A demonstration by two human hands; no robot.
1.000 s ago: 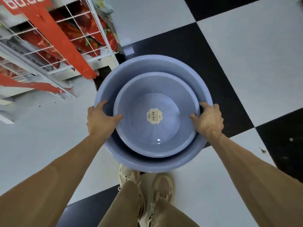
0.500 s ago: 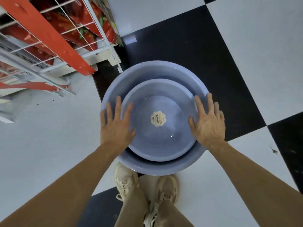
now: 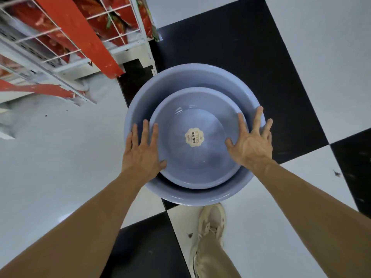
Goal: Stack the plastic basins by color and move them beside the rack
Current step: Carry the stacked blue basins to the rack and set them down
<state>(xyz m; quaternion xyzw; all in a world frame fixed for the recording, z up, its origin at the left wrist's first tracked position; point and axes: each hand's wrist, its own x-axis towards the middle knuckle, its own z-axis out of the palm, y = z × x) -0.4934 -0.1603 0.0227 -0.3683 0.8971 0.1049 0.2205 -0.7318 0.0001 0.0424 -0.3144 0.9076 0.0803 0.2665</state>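
Two blue plastic basins sit nested on the checkered floor. The large basin [image 3: 180, 81] holds the smaller basin [image 3: 200, 157], which has a round cream label on its bottom. My left hand [image 3: 142, 151] hovers flat over the left rims with fingers spread, holding nothing. My right hand [image 3: 251, 141] is spread over the right rims, fingers apart, also holding nothing. Whether the hands touch the rims I cannot tell. The white wire rack [image 3: 66, 43] stands just to the upper left of the basins.
The rack carries red packaged goods and red price strips [image 3: 78, 35]. Black and white floor tiles [image 3: 241, 47] spread all around. My beige shoe [image 3: 212, 223] and trouser leg stand just below the basins.
A second ago both hands gripped the basin rims. They have let go and now hover open, and the nested basins rest on the floor near the rack.
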